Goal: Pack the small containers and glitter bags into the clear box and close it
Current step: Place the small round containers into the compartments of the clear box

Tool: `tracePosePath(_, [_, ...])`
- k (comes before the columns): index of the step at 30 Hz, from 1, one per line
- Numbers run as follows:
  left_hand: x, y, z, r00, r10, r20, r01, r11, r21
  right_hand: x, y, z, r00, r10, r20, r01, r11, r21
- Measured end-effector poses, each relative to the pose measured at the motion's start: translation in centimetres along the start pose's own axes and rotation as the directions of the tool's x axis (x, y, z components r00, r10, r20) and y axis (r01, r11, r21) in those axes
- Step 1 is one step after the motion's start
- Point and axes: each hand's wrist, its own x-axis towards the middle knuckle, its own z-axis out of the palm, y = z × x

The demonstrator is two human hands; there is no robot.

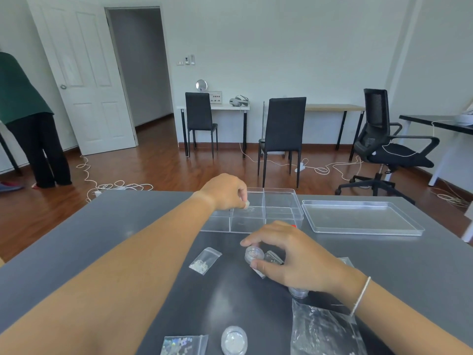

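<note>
The right hand [289,254] is curled over a small round jar [254,254], thumb on its near side and forefinger over the top, so the fingers are clamped on it; the grip from above looks chosen so the jar can be lifted straight up and carried forward. Under the same palm lies a small bag [271,258], partly hidden, and whether the hand also pinches it I cannot tell. The left hand [225,192] reaches further out, fingertips pinched together on something small and pale [247,204] held over the clear box [284,193], seemingly to drop it into one of the back compartments; what the item is remains too small to say. The box sits open near the far edge of the table [128,226], its dividers splitting it into cells that look empty, so packing seems barely begun. Its lid [361,219] lies flat just beside it toward the far right corner, kept out of the way until the closing step. Between the hands, a bag of pale beads [204,260] rests in the middle of the table. Along the near edge wait a bag of shiny flakes [183,345], a second round jar [234,340] and a larger crinkled bag [322,331]; another jar [298,292] peeks from beneath the right wrist, all within easy reach
</note>
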Motion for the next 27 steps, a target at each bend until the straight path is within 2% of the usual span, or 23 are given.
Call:
tracePosePath(6, [0.6,0.2,0.0,0.997,-0.054,0.06,0.051,0.998,0.038,0.0,0.2,0.2,1.0,0.009,-0.005,-0.009,1.0,0.012])
tracePosePath(12, [0.7,-0.2,0.0,0.997,-0.031,0.067,0.028,0.999,0.042,0.0,0.4,0.4,1.0,0.019,-0.009,-0.019,1.0,0.021])
tracePosePath(18, [-0.3,-1.7,-1.1,0.994,0.049,-0.097,-0.063,0.986,-0.154,0.2,0.3,-0.3,0.999,0.018,-0.042,-0.017,0.999,0.032])
tracePosePath(22, [-2.2,-3.6,-1.9,0.982,-0.016,-0.19,-0.032,0.969,-0.247,1.1,0.4,-1.1,0.996,0.02,-0.085,-0.016,0.999,0.044])
tracePosePath(27, [-5.4,-6.2,-2.2,0.972,-0.103,-0.21,0.017,0.926,-0.376,3.1,1.1,-2.5,0.986,0.041,-0.161,-0.032,0.998,0.061])
